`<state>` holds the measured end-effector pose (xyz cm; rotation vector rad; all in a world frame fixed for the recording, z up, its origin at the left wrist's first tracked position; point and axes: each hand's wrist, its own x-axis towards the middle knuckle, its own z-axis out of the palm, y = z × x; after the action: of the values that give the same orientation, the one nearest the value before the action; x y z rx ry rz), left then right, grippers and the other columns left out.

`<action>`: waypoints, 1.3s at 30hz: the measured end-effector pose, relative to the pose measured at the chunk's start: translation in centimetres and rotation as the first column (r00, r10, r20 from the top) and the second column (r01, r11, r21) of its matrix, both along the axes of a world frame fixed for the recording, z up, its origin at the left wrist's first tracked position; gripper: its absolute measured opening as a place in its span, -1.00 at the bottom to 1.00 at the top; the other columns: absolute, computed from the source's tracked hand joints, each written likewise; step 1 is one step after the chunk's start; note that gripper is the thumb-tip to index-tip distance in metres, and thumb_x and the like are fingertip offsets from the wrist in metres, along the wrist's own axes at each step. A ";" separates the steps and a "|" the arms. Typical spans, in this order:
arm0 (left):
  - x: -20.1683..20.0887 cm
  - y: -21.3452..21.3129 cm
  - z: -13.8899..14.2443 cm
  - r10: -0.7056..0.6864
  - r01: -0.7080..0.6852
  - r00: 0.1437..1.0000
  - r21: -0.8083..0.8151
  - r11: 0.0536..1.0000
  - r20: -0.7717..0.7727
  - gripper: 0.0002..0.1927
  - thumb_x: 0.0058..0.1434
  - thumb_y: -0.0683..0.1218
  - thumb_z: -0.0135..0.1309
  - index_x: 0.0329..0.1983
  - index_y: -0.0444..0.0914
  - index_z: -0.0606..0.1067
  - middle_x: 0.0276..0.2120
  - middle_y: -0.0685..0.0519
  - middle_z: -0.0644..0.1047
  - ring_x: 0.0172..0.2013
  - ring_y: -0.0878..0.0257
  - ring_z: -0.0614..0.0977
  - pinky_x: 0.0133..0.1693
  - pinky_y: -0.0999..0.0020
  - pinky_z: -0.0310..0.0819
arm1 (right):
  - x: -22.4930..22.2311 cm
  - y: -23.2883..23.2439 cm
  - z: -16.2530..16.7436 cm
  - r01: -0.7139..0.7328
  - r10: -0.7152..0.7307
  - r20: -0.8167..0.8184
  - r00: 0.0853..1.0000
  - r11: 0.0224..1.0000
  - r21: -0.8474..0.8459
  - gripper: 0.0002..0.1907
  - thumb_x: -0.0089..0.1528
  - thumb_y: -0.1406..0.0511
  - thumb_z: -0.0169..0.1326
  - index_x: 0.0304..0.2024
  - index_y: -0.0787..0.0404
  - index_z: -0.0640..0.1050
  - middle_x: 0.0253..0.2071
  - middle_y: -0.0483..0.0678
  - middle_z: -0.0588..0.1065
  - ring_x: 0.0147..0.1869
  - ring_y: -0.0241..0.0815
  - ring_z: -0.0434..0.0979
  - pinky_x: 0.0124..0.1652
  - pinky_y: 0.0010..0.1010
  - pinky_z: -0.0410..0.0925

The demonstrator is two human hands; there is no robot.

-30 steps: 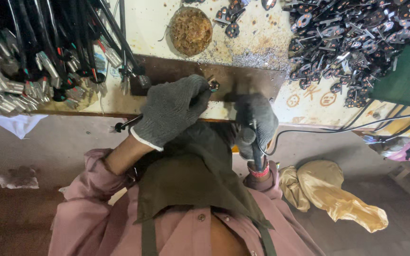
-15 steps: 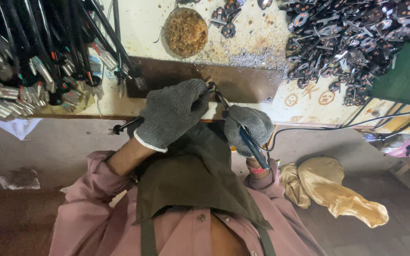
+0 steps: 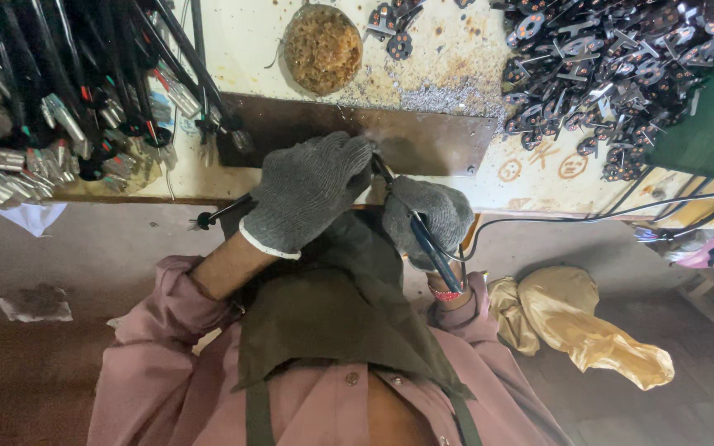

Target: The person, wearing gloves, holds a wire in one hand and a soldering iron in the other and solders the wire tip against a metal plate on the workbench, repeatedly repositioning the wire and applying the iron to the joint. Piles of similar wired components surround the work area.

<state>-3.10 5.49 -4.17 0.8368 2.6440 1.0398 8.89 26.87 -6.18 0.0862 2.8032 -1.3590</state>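
Note:
My left hand (image 3: 307,192) wears a grey knit glove and is closed over a small part at the near edge of the brown metal plate (image 3: 423,140); the part itself is hidden under the fingers. My right hand (image 3: 435,216), also gloved, grips a blue-handled soldering iron (image 3: 427,241) whose tip points up to the spot by my left fingertips. A thin wisp of smoke rises there. A black cable (image 3: 621,213) runs from the iron off to the right.
A bundle of black cables with metal connectors (image 3: 68,107) lies at the left of the workbench. A round pad of brass wool (image 3: 321,48) sits behind the plate. A heap of small dark circuit pieces (image 3: 621,66) fills the right. A yellow cloth (image 3: 580,322) lies on the floor.
My right hand has risen from below the bench edge and turned the soldering iron so its tip meets the spot at my left fingertips. My left hand has stayed put.

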 end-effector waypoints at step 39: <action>-0.1 -0.5 -0.3 0.007 -0.008 1.000 0.061 0.998 0.018 -0.82 0.25 -0.05 0.20 -0.12 -0.16 0.51 -0.28 -0.01 0.56 -0.30 0.03 0.64 -0.33 0.11 0.51 | -2.9 -1.1 2.4 -0.077 0.063 -0.126 0.990 0.991 -0.109 -0.62 0.13 0.35 0.27 -0.01 0.26 0.55 -0.19 0.07 0.60 -0.13 0.07 0.66 -0.07 -0.22 0.47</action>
<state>-3.23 5.04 -4.49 0.8269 2.6145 1.1298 5.96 25.75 -3.73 -0.0997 2.7869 -1.5549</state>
